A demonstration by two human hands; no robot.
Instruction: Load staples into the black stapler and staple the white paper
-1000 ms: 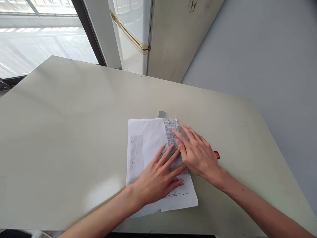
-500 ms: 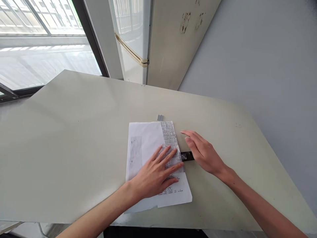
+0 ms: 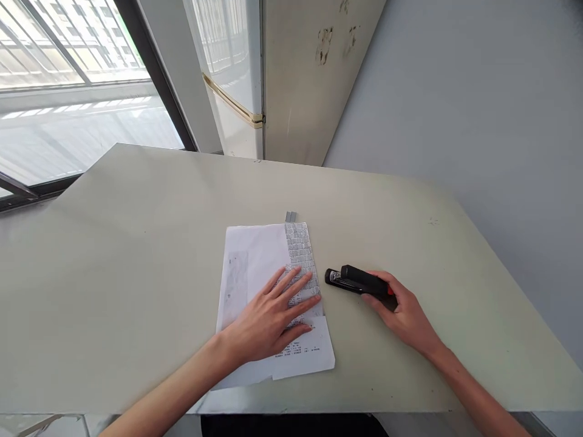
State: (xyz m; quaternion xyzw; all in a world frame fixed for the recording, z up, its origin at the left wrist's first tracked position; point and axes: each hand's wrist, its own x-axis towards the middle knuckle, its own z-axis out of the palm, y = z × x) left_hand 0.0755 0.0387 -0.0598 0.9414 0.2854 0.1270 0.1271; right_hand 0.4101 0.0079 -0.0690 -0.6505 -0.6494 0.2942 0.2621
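Observation:
My left hand (image 3: pixel 276 312) lies flat with spread fingers on a stack of white paper sheets (image 3: pixel 255 243), some printed with small dark text along the right side. To the right of the paper, my right hand (image 3: pixel 401 309) grips a black stapler (image 3: pixel 359 280) by its rear end, where a bit of red shows. The stapler's front points left toward the paper's edge and stays apart from it. Two small grey staple strips (image 3: pixel 290 216) lie at the paper's top edge.
The pale table (image 3: pixel 182 200) extends widely on both sides of the paper. Behind it stand a fridge (image 3: pixel 291 91) and a grey wall (image 3: pixel 455 91). A window (image 3: pixel 68 79) is at the far left.
My right hand has closed around the stapler and drawn it right, away from the paper's edge. The left hand stays on the paper. The view has shifted slightly.

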